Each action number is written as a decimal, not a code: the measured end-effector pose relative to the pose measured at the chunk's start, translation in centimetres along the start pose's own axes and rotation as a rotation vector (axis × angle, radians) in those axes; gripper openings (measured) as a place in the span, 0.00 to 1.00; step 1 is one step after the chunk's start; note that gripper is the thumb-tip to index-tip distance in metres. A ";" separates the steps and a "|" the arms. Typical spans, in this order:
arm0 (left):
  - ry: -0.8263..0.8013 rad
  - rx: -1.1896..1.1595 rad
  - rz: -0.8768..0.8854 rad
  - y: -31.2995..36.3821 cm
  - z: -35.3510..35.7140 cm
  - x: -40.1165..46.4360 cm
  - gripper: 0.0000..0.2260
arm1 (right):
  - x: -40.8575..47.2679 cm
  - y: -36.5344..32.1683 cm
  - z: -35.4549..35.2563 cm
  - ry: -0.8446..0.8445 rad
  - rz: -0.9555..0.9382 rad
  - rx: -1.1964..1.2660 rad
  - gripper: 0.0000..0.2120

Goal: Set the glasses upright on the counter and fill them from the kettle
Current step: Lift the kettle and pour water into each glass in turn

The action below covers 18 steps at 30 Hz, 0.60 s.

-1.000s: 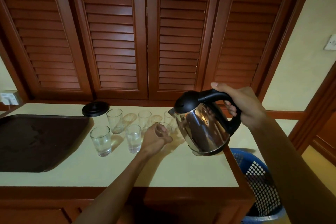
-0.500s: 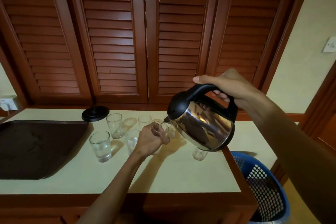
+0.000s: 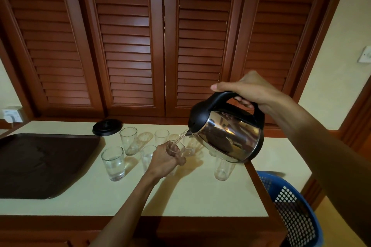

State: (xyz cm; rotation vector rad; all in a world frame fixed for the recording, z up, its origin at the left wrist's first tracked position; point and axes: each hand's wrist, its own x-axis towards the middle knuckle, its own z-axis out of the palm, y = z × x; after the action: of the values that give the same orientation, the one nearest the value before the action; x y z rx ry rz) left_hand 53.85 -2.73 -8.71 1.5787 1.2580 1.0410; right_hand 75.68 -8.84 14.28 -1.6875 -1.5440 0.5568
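The right hand (image 3: 249,90) grips the tipped kettle (image 3: 230,136); water runs into the glass (image 3: 176,147) the left hand (image 3: 163,159) holds.

One head-worn view looks forward and down at the counter (image 3: 200,196), close over it, its edges apparently bowed.

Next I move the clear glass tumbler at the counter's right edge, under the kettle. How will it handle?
The clear glass tumbler is probably fragile and smooth, so slippery. Its base is narrower than its rim, so a push may tip it. It stands near the counter edge, so a tip could drop it.
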 end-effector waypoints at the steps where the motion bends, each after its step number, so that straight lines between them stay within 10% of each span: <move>1: 0.008 -0.004 -0.008 -0.1 0.0 0.0 0.10 | 0.0 -0.1 -0.1 0.004 0.001 -0.001 0.25; 18: -0.032 -0.003 -0.049 -1.6 0.5 -0.7 0.12 | -0.5 -0.5 -1.4 0.048 0.002 -0.041 0.25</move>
State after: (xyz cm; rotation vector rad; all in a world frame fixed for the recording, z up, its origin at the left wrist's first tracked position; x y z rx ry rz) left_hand 53.75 -3.27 -10.43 1.5481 1.2668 0.9829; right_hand 76.35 -9.72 15.45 -1.7207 -1.5294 0.4859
